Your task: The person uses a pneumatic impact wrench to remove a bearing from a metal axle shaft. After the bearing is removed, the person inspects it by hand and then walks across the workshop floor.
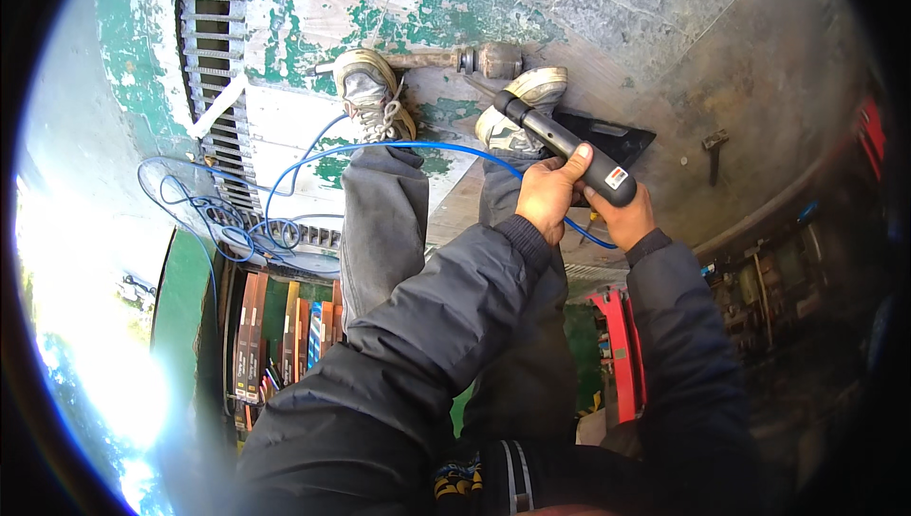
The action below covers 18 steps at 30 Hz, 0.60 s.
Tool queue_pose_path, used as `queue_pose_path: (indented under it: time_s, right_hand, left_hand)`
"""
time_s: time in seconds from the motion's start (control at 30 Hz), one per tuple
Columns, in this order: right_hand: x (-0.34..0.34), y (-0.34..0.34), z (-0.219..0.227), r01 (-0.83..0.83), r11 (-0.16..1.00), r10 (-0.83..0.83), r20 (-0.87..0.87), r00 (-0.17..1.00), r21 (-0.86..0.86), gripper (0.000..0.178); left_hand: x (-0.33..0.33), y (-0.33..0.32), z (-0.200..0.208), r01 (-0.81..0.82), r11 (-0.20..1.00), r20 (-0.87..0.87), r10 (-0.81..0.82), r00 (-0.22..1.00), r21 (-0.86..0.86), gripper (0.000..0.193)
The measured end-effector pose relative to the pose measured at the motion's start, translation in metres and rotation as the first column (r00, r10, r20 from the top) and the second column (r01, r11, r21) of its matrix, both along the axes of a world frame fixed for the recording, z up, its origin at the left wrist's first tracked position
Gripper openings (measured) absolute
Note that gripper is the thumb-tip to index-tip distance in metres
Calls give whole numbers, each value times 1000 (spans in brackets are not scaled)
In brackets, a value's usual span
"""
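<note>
Both my hands grip a black torch-like tool handle (567, 144) that slants from my hands up toward my right shoe. My left hand (548, 195) wraps the handle from the left, thumb over the top. My right hand (622, 219) holds its thick rear end from below. A thin blue hose (399, 146) runs from under the handle, arcs left over my legs and ends in a loose coil (213, 217). The tool's tip sits near a dark triangular metal plate (612, 141) by my right shoe (517, 108).
I stand on a worn metal surface with flaking green paint (323, 13). A rusty pipe with a fitting (465, 60) lies past my shoes. A grating strip (213, 70) runs at left. A small hammer (714, 150) lies at right. Red machinery (622, 345) shows below.
</note>
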State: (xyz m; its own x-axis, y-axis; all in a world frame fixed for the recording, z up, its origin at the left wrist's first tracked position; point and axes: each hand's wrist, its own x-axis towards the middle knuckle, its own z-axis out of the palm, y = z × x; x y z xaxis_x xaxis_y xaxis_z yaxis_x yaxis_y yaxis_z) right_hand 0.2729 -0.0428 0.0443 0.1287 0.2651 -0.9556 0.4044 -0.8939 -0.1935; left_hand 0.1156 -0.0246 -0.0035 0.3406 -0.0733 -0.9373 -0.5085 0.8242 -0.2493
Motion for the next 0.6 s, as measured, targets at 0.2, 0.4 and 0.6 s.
queue_pose_path:
  time_s: [0.2, 0.4, 0.6]
  right_hand:
    - [-24, -29, -2, 220, 969, -223, -17, 975, -114, 26]
    - [-35, -27, 49, 197, 977, -204, -87, 975, -79, 30]
    - [-52, -2, 90, 248, 957, -275, -200, 940, -148, 30]
  left_hand:
    - [-19, -11, 3, 103, 995, -26, -103, 994, 10, 38]
    - [-25, -10, 38, 121, 993, -47, -121, 992, 6, 55]
    - [-49, 1, 32, -27, 977, 41, 36, 999, -211, 62]
